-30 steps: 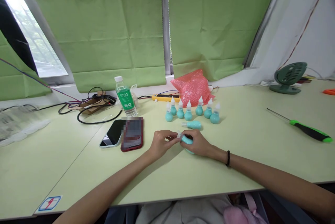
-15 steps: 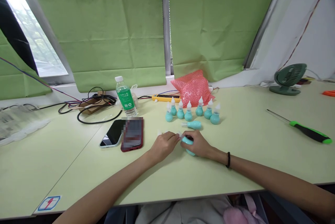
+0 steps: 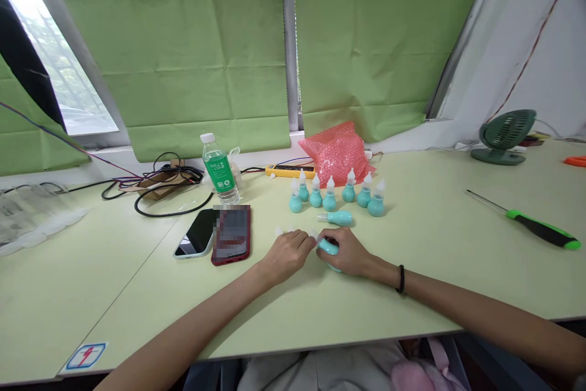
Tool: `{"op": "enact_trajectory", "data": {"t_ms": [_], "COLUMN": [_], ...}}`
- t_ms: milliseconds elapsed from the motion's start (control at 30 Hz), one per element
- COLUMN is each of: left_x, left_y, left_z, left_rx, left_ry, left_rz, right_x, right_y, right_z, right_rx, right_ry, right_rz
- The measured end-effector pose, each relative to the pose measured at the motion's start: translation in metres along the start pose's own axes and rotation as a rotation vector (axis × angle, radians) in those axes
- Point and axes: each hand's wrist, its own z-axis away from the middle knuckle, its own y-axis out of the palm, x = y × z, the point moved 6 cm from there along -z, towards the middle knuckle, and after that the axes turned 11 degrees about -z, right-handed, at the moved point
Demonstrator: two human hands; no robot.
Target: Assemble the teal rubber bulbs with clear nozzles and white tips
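My right hand (image 3: 345,251) is closed round a teal rubber bulb (image 3: 328,247) lying on the pale green table (image 3: 412,293), its clear tip pointing left. My left hand (image 3: 287,252) rests right beside it with fingers curled at that clear tip (image 3: 314,236); a small white piece (image 3: 279,231) pokes out past its knuckles. Just behind lies another teal bulb on its side (image 3: 337,218). Several more teal bulbs with white tips (image 3: 330,194) stand upright in a row behind that.
Two phones (image 3: 220,232) lie left of my hands, with a green-labelled water bottle (image 3: 219,169) and tangled cables (image 3: 158,186) behind. A pink bubble-wrap bag (image 3: 339,150) and yellow power strip (image 3: 289,170) sit at the back. A green-handled screwdriver (image 3: 538,227) and a fan (image 3: 503,135) are to the right.
My left hand's fingers have curled in and settled lower against the bulb's tip, and a small white piece now shows at its far side. My right hand has barely moved.
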Motion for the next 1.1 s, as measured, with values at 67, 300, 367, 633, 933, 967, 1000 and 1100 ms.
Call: {"op": "enact_trajectory", "data": {"t_ms": [67, 300, 367, 633, 933, 967, 1000, 1100], "left_x": [0.000, -0.002, -0.002, 0.002, 0.000, 0.000, 0.000, -0.002], "left_y": [0.003, 0.001, -0.005, -0.008, -0.004, -0.003, -0.002, 0.000], "left_z": [0.001, -0.001, -0.002, 0.000, 0.000, 0.000, 0.000, 0.000], "left_rx": [0.009, 0.074, 0.046, 0.002, 0.143, 0.162, 0.178, 0.195], "left_ry": [-0.016, -0.003, 0.034, 0.037, 0.086, 0.090, 0.091, 0.085], "left_rz": [-0.007, -0.084, -0.112, -0.058, -0.071, -0.071, -0.071, -0.085], "right_x": [0.000, 0.001, 0.002, 0.002, 0.003, 0.003, 0.003, 0.002], "right_y": [0.000, -0.001, -0.003, -0.004, -0.006, -0.006, -0.006, -0.005], "right_z": [0.000, 0.000, 0.000, 0.000, 0.000, 0.000, 0.001, 0.001], "right_rx": [0.002, -0.007, -0.023, -0.046, -0.044, -0.048, -0.051, -0.051], "right_ry": [-0.005, -0.017, -0.027, -0.020, -0.015, -0.015, -0.016, -0.020], "right_rz": [0.019, 0.064, 0.063, 0.048, 0.172, 0.187, 0.200, 0.215]}}
